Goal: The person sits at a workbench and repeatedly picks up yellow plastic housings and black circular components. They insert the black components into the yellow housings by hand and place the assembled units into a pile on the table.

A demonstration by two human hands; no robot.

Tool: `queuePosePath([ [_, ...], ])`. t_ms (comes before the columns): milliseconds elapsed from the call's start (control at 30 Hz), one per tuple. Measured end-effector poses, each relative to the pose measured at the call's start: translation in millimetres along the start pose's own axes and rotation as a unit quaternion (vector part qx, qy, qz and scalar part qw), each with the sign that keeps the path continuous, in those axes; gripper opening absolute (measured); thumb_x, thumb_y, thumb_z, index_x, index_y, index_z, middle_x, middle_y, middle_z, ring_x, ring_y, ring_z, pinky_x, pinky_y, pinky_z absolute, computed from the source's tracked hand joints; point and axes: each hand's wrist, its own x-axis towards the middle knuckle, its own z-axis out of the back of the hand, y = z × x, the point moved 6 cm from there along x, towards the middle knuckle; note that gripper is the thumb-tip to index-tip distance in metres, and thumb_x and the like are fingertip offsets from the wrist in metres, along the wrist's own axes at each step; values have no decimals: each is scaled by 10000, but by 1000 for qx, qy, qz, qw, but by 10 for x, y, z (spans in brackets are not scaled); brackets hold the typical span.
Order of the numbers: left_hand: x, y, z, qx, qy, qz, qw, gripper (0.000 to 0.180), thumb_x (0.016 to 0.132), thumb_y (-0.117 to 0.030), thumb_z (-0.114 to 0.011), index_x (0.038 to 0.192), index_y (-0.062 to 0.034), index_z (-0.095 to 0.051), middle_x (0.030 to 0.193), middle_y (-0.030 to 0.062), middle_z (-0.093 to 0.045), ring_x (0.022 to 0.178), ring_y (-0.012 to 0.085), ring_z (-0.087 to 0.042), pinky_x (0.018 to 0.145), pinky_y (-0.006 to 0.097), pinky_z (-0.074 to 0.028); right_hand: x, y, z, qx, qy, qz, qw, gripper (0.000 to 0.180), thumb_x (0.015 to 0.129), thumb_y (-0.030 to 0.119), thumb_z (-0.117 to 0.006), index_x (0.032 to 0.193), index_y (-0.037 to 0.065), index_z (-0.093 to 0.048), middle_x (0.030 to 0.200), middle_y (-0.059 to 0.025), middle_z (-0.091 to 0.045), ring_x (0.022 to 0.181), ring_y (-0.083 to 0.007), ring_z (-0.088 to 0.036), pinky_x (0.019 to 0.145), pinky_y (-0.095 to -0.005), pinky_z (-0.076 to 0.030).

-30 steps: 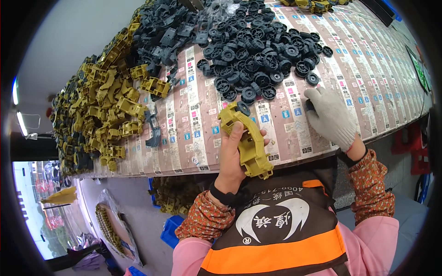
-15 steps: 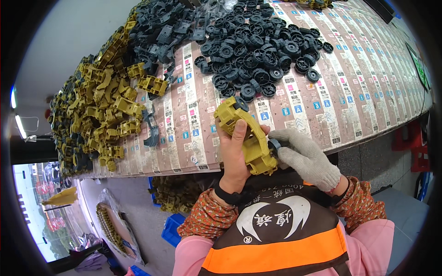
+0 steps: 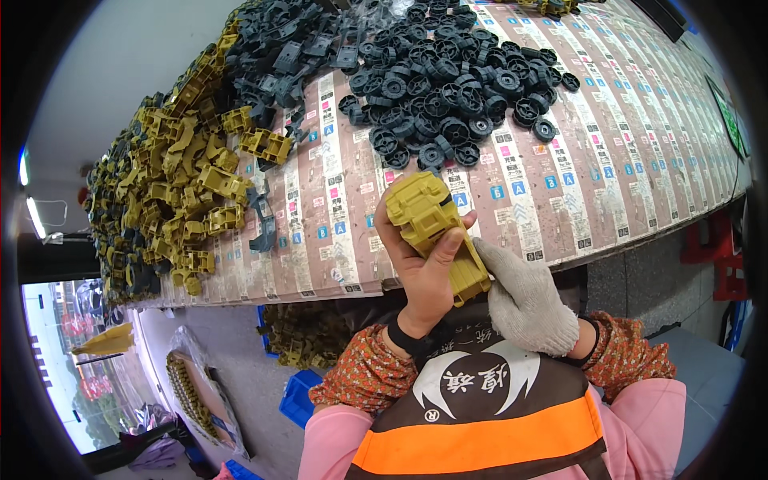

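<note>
A yellow plastic toy truck body (image 3: 422, 210) is held just in front of the table edge, its cab end pointing away from me. My bare left hand (image 3: 424, 268) wraps around it, the thumb lying across its middle. On the truck's right side, my right hand (image 3: 528, 300) in a grey knit glove presses against it with fingers closed. Its fingertips are partly hidden by the truck, so any wheel under them is out of sight. Just beyond the truck lies a heap of dark toy wheels (image 3: 448, 88).
Yellow truck bodies (image 3: 180, 168) are piled at the left of the table (image 3: 552, 200), with dark plastic parts (image 3: 280, 48) heaped behind them. Below the table edge are a bin of yellow parts (image 3: 308, 332) and a blue crate (image 3: 300, 398). Red stools (image 3: 724, 276) stand at the right.
The truck has been rolled so its upper side now faces up. The dark wheel at my right fingertips has gone from sight, and that hand has moved slightly left and down against the truck.
</note>
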Motion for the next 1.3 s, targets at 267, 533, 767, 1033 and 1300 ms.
queuePosePath([
  [267,98,69,65,77,73,189,976,815,987,-100,-725,1604,-147,-194,1393,121,-516,1195,214,-612,1002,387,-562,384,-68,449,-75,2,-34,997,449,855,44,-612,1299,19,-669,1045,-241,-738,902,-411,-740,844,-467,-590],
  [533,72,-121,-44,137,242,363,889,925,983,-271,-725,1645,-155,-90,1385,172,-522,1168,268,-621,1033,381,-500,583,-181,542,37,160,-58,985,505,865,136,-723,1348,37,-614,1115,-138,-697,989,-236,-693,859,-364,-566],
  [767,69,-17,284,-146,148,320,925,939,996,-620,-629,1686,-243,-116,1536,157,-496,1312,329,-591,1079,458,-511,253,-567,584,264,15,-292,919,279,868,150,-781,1070,51,-615,984,-40,-658,804,-98,-622,735,-238,-519],
  [1033,207,127,277,-93,-29,243,965,528,1045,-198,-685,1501,-170,-421,1286,46,-613,1189,189,-641,993,423,-585,558,-597,948,-84,-2,-100,991,270,948,172,-693,1174,28,-661,1019,-203,-722,933,-323,-730,857,-406,-571],
  [1300,102,52,115,-23,-22,290,957,460,1043,-430,-667,1341,-91,-583,1063,67,-706,884,208,-746,815,399,-662,1164,-973,1330,-426,-75,-120,893,333,925,303,-703,1075,10,-649,1011,-216,-685,959,-423,-693,836,-515,-555],
])
